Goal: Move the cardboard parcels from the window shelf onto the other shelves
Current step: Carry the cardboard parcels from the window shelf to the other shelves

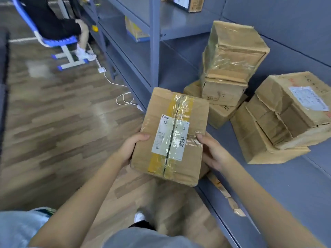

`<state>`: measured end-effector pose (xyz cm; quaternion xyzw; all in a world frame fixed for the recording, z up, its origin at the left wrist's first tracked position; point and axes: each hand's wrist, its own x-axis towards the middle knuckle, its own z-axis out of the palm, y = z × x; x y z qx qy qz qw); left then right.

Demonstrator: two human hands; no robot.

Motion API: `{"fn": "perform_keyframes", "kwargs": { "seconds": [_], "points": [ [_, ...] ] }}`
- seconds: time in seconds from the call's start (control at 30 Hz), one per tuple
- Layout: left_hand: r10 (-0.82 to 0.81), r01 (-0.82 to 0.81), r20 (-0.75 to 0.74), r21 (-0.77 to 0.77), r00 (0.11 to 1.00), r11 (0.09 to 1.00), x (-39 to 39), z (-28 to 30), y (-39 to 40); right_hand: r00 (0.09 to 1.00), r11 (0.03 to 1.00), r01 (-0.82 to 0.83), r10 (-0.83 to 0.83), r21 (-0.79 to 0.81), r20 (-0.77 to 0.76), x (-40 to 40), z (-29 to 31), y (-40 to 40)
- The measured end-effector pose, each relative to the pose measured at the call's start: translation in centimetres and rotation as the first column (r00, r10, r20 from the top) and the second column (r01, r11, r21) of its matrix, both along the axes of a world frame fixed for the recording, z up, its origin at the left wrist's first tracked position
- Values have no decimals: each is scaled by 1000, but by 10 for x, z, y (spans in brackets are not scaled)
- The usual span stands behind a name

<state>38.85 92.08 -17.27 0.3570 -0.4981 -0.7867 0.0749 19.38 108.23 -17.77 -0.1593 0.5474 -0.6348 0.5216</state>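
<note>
A flat cardboard parcel (172, 136) with yellow tape and a white shipping label hangs in front of me, over the front edge of a grey metal shelf (286, 179). My left hand (129, 149) grips its left side, thumb on top. Its right side is held by my right hand (213, 153), thumb on the top face. On the shelf behind it lie more worn parcels: a tall taped one (232, 51) stacked on smaller boxes (220, 102), and a crushed labelled box (290, 113) to the right.
Further grey shelves (136, 56) run back on the left of the upright post (155, 42), with a yellow and blue box (136, 31) and another parcel (189, 3) above. A seated person on a blue chair (59, 42) and a white cable (123, 97) are on the wooden floor.
</note>
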Motion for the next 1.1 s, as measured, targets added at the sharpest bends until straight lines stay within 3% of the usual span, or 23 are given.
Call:
{"fn": "perform_keyframes", "kwargs": {
  "seconds": [0.23, 0.63, 0.83, 0.97, 1.1],
  "points": [
    [275, -288, -181, -50, 944, 956, 51, 7, -85, 959, 969, -247, 240, -26, -149, 28, 23, -132],
    [439, -454, -132, -133, 889, 881, 65, 28, -233, 931, 931, -319, 273, -177, -242, 36, 56, -337],
    [545, -541, -114, -398, 831, 741, 41, 53, -347, 936, 925, -308, 253, -221, -244, 2, 62, -431],
    [629, -561, -111, -587, 770, 583, 13, 91, -420, 943, 909, -308, 254, -280, -213, -29, 77, -495],
    [580, -521, -178, -690, 795, 502, -20, 131, -494, 943, 895, -314, 254, -318, -216, -52, 94, -556]
  ]
}}
